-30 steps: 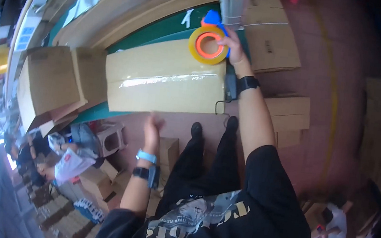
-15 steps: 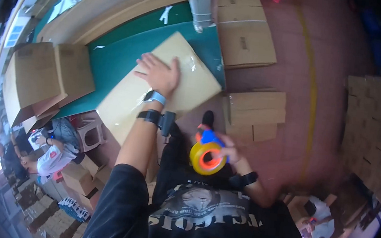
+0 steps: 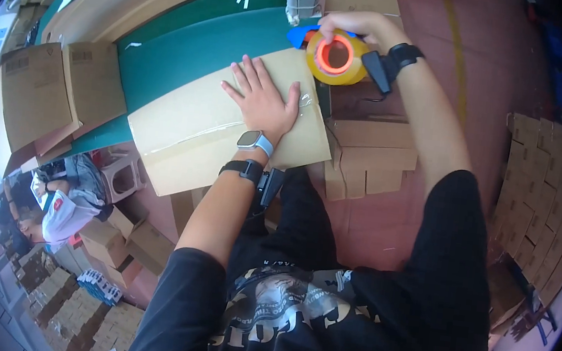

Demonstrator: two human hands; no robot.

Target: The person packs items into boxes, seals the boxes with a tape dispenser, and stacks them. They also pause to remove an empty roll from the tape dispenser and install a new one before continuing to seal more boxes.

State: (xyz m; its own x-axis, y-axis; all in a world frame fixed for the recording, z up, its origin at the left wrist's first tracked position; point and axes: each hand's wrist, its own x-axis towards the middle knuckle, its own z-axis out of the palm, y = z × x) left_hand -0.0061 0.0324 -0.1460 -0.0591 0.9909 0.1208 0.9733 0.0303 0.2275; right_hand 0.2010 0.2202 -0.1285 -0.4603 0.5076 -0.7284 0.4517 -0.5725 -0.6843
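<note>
A tan cardboard box (image 3: 190,123) lies on the green worktop, its near end jutting past the table edge. My left hand (image 3: 266,102) rests flat on top of it with the fingers spread. Clear tape shows along the box's middle seam and near its right end. At the far right corner of the box, my right hand (image 3: 347,29) is closed on a tape dispenser (image 3: 354,64) with a blue and orange body and a wide yellow roll. Whether the dispenser touches the box I cannot tell.
Upright cartons (image 3: 97,85) stand on the left of the green worktop (image 3: 176,63). Another open carton (image 3: 370,154) sits on the floor to the right. Stacked cartons (image 3: 535,197) stand farther right. A person (image 3: 68,214) is at the left, near a white stool (image 3: 121,175).
My right hand has swung up and forward with the tape dispenser, from beside my waist to the box's far right corner. The box has turned to lie flatter across, my left hand still on it.
</note>
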